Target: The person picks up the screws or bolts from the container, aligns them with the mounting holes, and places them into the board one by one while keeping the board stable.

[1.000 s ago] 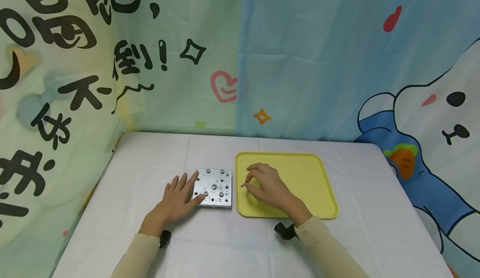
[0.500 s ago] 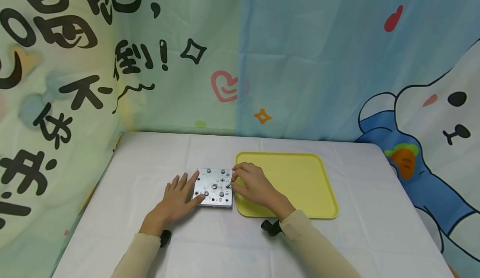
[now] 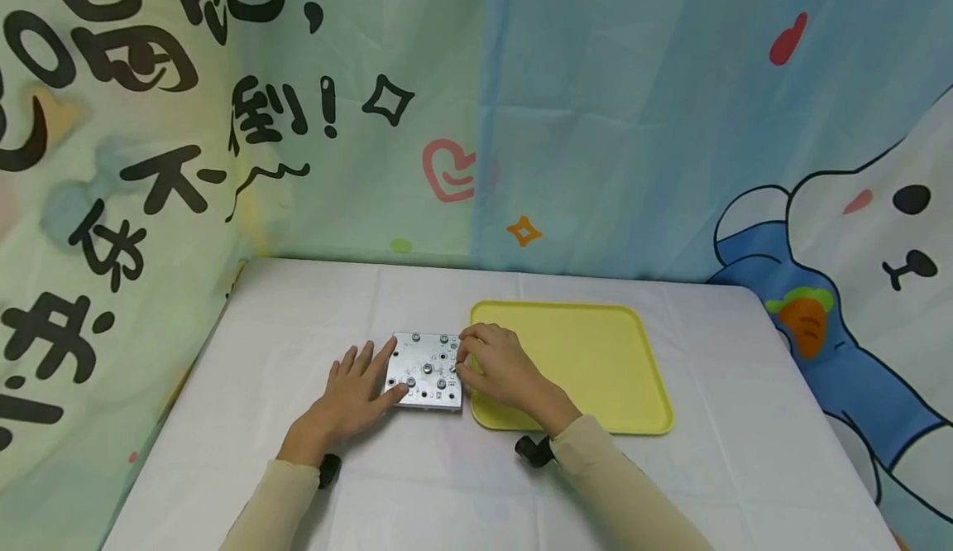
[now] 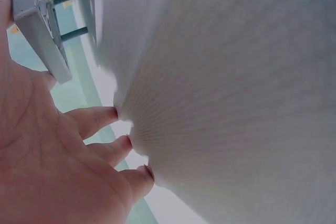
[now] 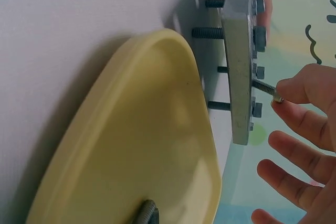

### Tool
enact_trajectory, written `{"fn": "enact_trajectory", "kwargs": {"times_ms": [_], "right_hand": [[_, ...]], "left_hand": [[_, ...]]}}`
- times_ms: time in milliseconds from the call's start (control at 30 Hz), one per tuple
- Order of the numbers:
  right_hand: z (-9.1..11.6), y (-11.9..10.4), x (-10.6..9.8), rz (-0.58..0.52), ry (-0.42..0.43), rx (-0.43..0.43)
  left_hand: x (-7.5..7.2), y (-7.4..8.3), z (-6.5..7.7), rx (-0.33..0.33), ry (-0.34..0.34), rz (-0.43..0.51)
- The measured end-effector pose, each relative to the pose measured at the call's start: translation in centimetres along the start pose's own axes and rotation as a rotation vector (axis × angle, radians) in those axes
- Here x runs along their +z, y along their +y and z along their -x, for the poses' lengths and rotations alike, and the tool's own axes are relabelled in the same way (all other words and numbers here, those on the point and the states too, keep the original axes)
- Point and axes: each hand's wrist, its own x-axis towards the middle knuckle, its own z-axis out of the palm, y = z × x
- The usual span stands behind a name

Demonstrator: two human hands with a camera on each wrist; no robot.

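My right hand (image 3: 506, 369) has thumb and forefinger clamped on a small screw (image 5: 264, 87), other 3 fingers apart and off everything. Screw is tilted, free end at the plate's top face, right side; can't tell if the tip is in a hole. Pinched at its outer end, I guess so the threaded part is left free.

My left hand (image 3: 347, 402): fingers straight and spread, clamped on nothing. Forefinger and thumb lie at the left side of the metal plate (image 3: 417, 356), 3 fingertips press into the cloth, presumably to brace the plate against sliding.

Plate is left of centre on the bench (image 3: 432, 485), just left of the yellow tray (image 3: 588, 361). Several bolts (image 5: 208, 33) go through it, heads up, shanks poking out below, so it seems to sit raised; can't tell which ends touch down. Tray probably set on the right to be near my right hand; 1 threaded piece (image 5: 148, 212) shows in it.

Bench wears white cloth, some creases. Behind and left hangs a printed curtain (image 3: 357, 203), pale green and blue, black lettering left, cartoon animal (image 3: 849, 228) with a carrot right.
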Motion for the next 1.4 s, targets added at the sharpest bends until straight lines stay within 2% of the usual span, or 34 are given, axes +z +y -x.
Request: {"fn": "enact_trajectory", "kwargs": {"times_ms": [433,700,1067,1300,1400], "right_hand": [[-0.2,-0.2,1.0,0.027,-0.012,-0.016],[0.4,-0.1,0.3,0.019,-0.009,0.007],[2.6,1.9,-1.2,0.032,0.053,0.048],[4.2,3.2,-1.8,0.036,0.054,0.104],[4.9,3.8,-2.0,0.042,0.066,0.099]], "left_hand": [[0.1,-0.1,-0.1,0.002,0.003,-0.002],[0.1,-0.1,-0.1,-0.002,-0.009,-0.010],[0.0,-0.1,-0.1,0.008,-0.002,-0.018],[0.2,-0.1,-0.2,0.011,0.003,-0.015],[0.2,-0.1,-0.2,0.012,0.004,-0.016]]}}
